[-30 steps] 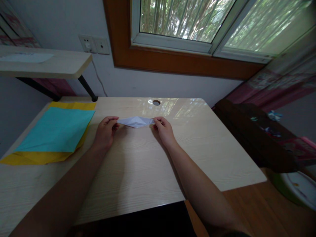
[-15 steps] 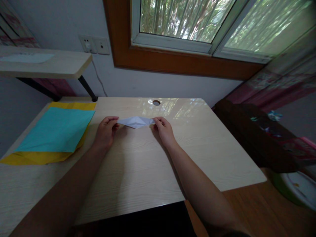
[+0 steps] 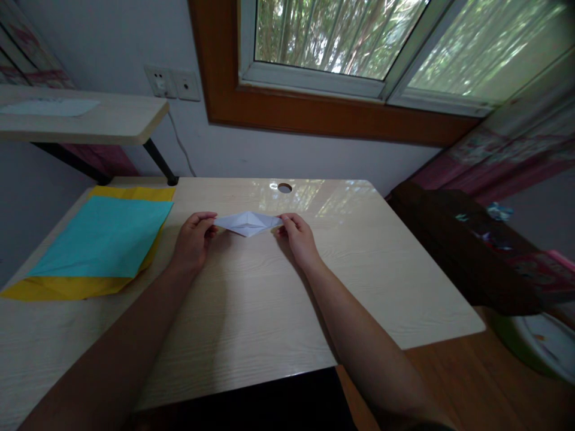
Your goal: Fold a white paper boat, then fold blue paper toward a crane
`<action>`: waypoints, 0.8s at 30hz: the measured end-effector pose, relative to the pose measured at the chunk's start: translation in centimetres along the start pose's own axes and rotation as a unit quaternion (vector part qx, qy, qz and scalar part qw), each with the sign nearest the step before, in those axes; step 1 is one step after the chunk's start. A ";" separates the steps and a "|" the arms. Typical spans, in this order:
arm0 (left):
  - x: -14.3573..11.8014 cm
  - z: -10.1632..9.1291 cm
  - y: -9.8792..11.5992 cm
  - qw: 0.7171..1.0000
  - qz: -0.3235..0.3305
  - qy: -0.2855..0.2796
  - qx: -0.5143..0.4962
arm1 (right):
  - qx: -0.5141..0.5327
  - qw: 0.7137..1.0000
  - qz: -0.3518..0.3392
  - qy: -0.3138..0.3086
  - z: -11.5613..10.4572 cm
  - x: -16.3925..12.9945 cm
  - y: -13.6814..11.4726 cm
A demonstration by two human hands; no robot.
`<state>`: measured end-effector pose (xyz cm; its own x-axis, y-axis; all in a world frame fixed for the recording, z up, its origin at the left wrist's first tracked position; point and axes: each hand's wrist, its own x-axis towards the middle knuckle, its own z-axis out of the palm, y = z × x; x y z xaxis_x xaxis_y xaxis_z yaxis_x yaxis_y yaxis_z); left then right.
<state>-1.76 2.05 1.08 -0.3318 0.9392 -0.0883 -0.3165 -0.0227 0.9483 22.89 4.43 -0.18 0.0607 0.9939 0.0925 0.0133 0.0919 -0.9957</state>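
Just this side of the counter's round hole (image 3: 284, 187), the left hand (image 3: 193, 239) and right hand (image 3: 299, 236) each pinch one tip of the folded white paper (image 3: 247, 222); an even, gentle pull should avoid tearing it.

The left hand (image 3: 192, 241) and the right hand (image 3: 299, 239) pinch the two pointed ends of a folded white paper (image 3: 247, 222) and hold it above the light wooden desk (image 3: 251, 311). To the left of the white paper, well apart, a cyan sheet (image 3: 104, 238) lies on top of a yellow sheet (image 3: 67, 286). Behind the white paper, near the far edge of the desk, there is a round cable hole (image 3: 284, 188).
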 end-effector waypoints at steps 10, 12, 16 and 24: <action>0.1 -0.2 -0.3 1.000 0.011 -0.001 0.013 | 0.030 1.000 0.001 -0.007 0.3 -0.3 -0.8; 0.2 -0.1 -0.3 1.000 0.009 -0.001 0.012 | 0.028 0.999 -0.004 -0.014 0.3 -0.4 -0.9; 0.2 0.0 -0.4 1.000 0.009 -0.010 0.016 | -0.002 0.999 -0.022 -0.030 0.1 -0.5 -0.8; -1.1 -0.2 0.0 0.934 0.240 0.004 0.263 | -0.029 0.999 -0.019 -0.020 0.1 -0.6 -0.7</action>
<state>-1.56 0.97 1.16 -0.3316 0.8607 0.3863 0.3506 -0.2678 0.8974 22.77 3.80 0.42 0.0189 0.9915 0.1284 0.0731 0.1267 -0.9892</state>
